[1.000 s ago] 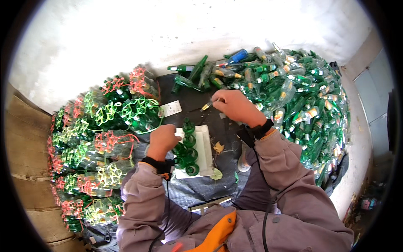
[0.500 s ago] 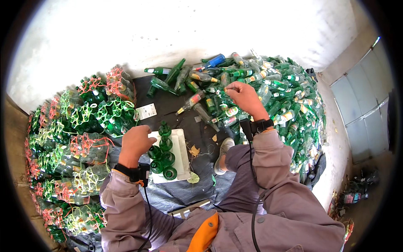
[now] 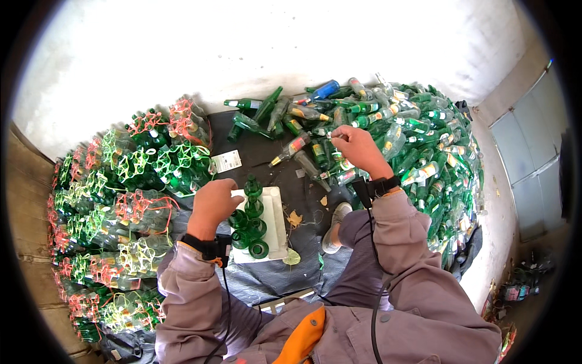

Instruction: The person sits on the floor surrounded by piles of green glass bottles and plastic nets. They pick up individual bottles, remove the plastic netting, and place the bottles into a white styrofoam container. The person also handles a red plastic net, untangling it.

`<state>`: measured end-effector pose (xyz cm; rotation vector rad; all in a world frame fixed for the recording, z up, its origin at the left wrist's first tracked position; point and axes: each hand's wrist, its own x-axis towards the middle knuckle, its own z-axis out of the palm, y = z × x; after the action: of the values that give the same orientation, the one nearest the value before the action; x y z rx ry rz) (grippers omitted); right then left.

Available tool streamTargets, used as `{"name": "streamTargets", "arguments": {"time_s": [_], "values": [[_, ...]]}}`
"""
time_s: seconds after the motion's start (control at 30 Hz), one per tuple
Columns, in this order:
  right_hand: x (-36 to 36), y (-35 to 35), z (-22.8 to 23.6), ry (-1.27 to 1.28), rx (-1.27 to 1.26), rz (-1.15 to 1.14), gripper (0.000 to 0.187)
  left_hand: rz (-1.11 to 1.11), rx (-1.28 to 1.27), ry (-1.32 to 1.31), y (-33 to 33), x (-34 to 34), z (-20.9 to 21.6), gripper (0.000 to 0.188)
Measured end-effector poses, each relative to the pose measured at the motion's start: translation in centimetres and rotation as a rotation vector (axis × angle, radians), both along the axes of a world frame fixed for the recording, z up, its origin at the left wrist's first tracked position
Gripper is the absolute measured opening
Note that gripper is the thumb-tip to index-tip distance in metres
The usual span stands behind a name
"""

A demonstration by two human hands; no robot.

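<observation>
Several green glass bottles (image 3: 257, 227) stand grouped on a white foam slab (image 3: 274, 236) in front of me. My left hand (image 3: 213, 205) hovers at their left side, thumb and forefinger apart, with nothing visible between them. Farther right, my right hand (image 3: 362, 151) is over the near-left part of a large heap of loose bottles (image 3: 418, 136). Its thumb and fingertips are pinched together. Whatever lies between them is too small to make out. Below that hand, a clear bottle (image 3: 311, 167) lies on the dark sheet.
Bottles bundled in red and green plastic netting (image 3: 145, 209) are stacked along the left. A white wall (image 3: 291, 48) closes off the back. A printed white card (image 3: 227, 161) and dry leaves (image 3: 294, 218) lie on the dark sheet (image 3: 276, 282). My shoe (image 3: 335, 227) stands beside the slab.
The whole view has shifted, so the scene sits farther right in the picture. My right hand has drawn slightly toward me; the left stays beside the standing bottles.
</observation>
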<state>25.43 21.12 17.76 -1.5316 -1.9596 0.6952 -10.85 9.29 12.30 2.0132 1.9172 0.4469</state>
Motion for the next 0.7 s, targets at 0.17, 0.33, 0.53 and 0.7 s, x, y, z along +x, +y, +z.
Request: {"name": "streamTargets", "arguments": {"time_s": [0.17,0.33,0.53,0.7], "values": [[-0.9,-0.5,-0.1,-0.077,0.086,0.120,0.022,-0.018,0.043,-0.012,0.0,0.1,-0.2,0.029],[-0.3,-0.2,-0.3,-0.031,0.033,0.110,0.022,-0.076,0.030,-0.017,0.2,0.0,-0.7,0.030],[2.5,1.1,-1.4,-0.030,-0.076,0.027,0.022,-0.118,-0.054,0.004,0.0,-0.1,-0.5,0.033],[6.1,2.2,-3.0,-0.058,-0.153,-0.057,0.021,-0.130,-0.116,-0.017,0.0,-0.6,-0.3,0.033]]}}
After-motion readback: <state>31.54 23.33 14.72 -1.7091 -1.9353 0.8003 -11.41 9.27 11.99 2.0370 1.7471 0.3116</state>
